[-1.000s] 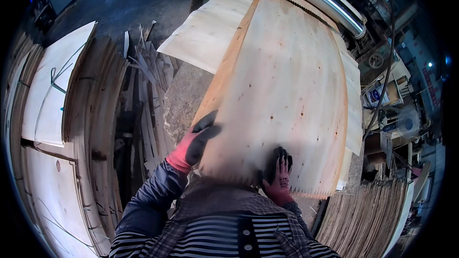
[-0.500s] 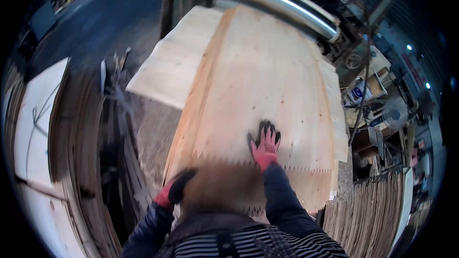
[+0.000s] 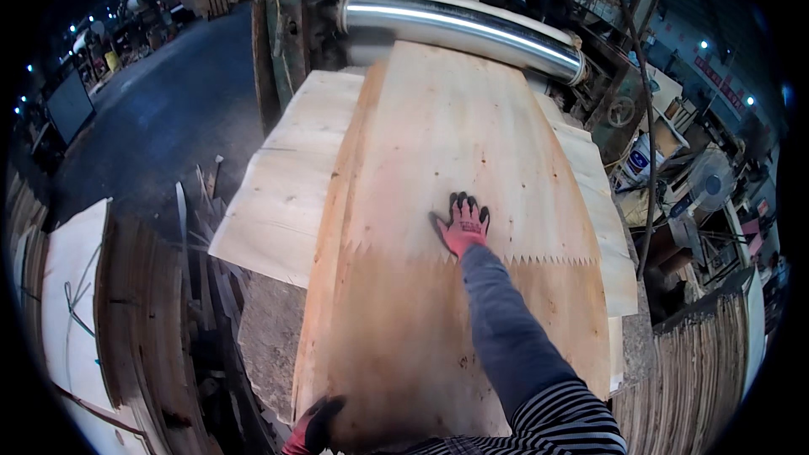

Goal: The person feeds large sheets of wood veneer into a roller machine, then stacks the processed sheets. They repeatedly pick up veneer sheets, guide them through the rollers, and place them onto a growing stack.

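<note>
A long pale wood veneer sheet (image 3: 438,202) lies on a stack, running away from me toward a shiny metal roller (image 3: 463,25). My right hand (image 3: 462,224), in a red and black glove, presses flat with spread fingers on the sheet's middle, just above a zigzag toothed joint (image 3: 539,259) across the veneer. My left hand (image 3: 313,426), gloved the same way, grips the sheet's near left corner at the bottom of the view.
A wider veneer sheet (image 3: 278,202) sticks out under the top one on the left. Stacks of veneer stand at the left (image 3: 76,320) and lower right (image 3: 699,371). Machine parts, a fan (image 3: 708,181) and clutter crowd the right side. Dark floor (image 3: 160,118) lies beyond.
My right hand has slid forward up the sheet past the toothed joint, and the sheet reaches farther toward the roller. My left hand stays at the near left corner.
</note>
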